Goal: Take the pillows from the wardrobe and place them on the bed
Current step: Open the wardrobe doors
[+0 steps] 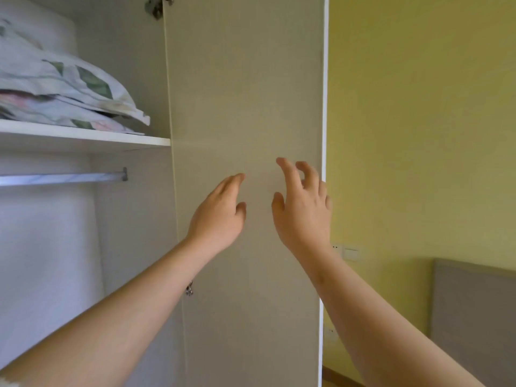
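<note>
Two pillows in white cases with green leaf print lie stacked on the wardrobe's upper shelf at the left: the top pillow over the lower pillow. The wardrobe door stands swung open in the middle of the view. My left hand and my right hand are raised in front of the door's inner face, fingers relaxed and spread, holding nothing. Both hands are to the right of the pillows and below shelf level.
A metal hanging rail runs under the shelf. A yellow wall lies right of the door, with a socket and switch. A grey headboard shows at the bottom right. A door hinge sits at the top.
</note>
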`<state>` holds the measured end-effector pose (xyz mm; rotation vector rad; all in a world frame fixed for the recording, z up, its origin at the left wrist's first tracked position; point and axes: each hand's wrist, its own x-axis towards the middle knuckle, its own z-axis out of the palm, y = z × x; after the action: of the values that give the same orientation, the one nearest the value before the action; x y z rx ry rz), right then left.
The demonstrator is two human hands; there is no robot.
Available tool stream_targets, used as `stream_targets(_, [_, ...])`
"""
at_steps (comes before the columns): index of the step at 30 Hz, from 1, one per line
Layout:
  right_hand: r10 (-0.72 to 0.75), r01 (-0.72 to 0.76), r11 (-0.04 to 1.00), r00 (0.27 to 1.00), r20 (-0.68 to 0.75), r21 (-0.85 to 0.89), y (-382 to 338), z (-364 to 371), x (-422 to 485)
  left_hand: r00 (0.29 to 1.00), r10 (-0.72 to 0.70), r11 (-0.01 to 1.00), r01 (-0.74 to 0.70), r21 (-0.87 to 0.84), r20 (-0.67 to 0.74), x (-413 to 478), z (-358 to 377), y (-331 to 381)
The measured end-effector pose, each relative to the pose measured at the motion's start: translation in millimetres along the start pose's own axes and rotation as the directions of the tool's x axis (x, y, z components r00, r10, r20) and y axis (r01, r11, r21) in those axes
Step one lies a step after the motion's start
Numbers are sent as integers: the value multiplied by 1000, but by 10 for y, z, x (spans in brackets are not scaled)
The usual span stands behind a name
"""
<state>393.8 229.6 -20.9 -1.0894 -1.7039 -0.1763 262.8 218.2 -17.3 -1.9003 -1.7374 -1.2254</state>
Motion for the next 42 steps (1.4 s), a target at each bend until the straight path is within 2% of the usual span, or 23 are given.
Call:
stream_targets(5, [-86, 56, 982, 982, 165, 180, -544, 282, -18, 975, -105, 990, 120, 70, -193, -218, -671, -414])
stream_targets(8, [-204, 150, 961, 951, 231, 233, -943, 516, -110, 946, -56, 973, 124, 196, -321, -433, -1074, -677])
stream_targets(14, [-351, 200, 883, 881, 318, 424, -1763, 871, -318, 883, 1, 859, 239, 453, -469, -832, -1834, -1181])
stream_targets(18, [-427, 205, 828, 834, 350, 521, -2181, 1005, -462, 866, 23, 688, 349, 637, -499, -1010, -2216, -1446])
stream_targets(21, [-458, 190, 801, 804, 379, 567, -2397, 1095, -542, 868, -111, 565, 456, 688, -484, -1084, -2376, -1653])
stream_targets(24, [-481, 181, 781, 786, 389, 598, -2530, 1175, -584, 894, -181, 493, 443, 749, -410, -1143, -2416, -1852])
stream_targets(26, [-489, 176, 772, 778, 394, 611, -2556, 1221, -585, 908, -179, 499, 415, 761, -378, -1149, -2411, -1945])
stream_targets(27, [-492, 173, 768, 775, 396, 616, -2552, 1245, -581, 910, -176, 535, 408, 740, -375, -1131, -2403, -1979])
stream_targets(29, [-493, 153, 759, 771, 404, 633, -2527, 1297, -579, 898, -169, 608, 419, 674, -406, -1054, -2401, -2026])
stream_targets(33, [-485, 63, 713, 764, 426, 699, -2467, 1389, -605, 858, -185, 641, 475, 604, -478, -964, -2436, -2044])
stream_targets(35, [-464, -93, 616, 759, 456, 782, -2472, 1386, -637, 842, -166, 663, 481, 574, -514, -993, -2416, -1979])
stream_targets(38, [-430, -333, 405, 753, 498, 852, -2524, 1321, -690, 816, -137, 718, 472, 511, -562, -1080, -2395, -1813])
stream_targets(42, [-466, -407, 280, 734, 494, 869, -2558, 1197, -748, 807, -146, 789, 444, 425, -572, -1279, -2443, -1491])
